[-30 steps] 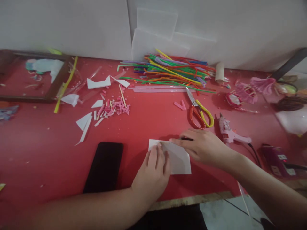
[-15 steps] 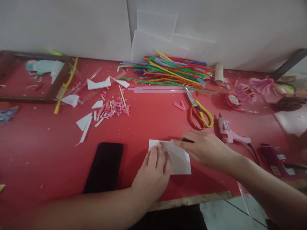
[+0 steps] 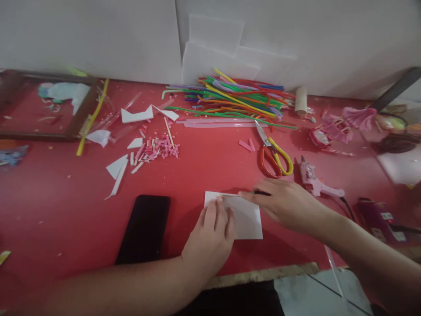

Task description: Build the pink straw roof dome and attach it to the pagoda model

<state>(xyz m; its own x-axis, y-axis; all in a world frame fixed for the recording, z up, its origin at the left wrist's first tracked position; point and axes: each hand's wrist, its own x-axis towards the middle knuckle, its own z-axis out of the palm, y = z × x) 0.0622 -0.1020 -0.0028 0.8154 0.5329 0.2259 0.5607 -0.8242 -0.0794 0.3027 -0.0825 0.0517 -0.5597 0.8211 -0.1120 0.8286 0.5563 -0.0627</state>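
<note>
A small white paper sheet (image 3: 248, 221) lies on the red tabletop in front of me. My left hand (image 3: 210, 232) rests on its left part, fingers slightly bent and a little apart, fingertips pressing near the far edge. My right hand (image 3: 279, 202) is closed around a slim dark pen-like tool (image 3: 262, 192), mostly hidden by the fingers. Its fingertips touch the paper near the far edge. A thin dark line runs between both hands' fingertips; I cannot tell whether it is a mark or a thin object. Scissors (image 3: 270, 163) with red and yellow handles lie just beyond the right hand.
A black phone (image 3: 144, 228) lies left of the paper. Pink and white scraps (image 3: 161, 147) sit beyond it. Colourful pipe cleaners (image 3: 237, 98) are heaped by the wall. At right are a pink glue gun (image 3: 315, 180), a cardboard tube (image 3: 300, 101) and a purple box (image 3: 378, 219).
My right hand has slid slightly to the right along the paper's far edge. My left hand stays on the paper, and the view has shifted very slightly.
</note>
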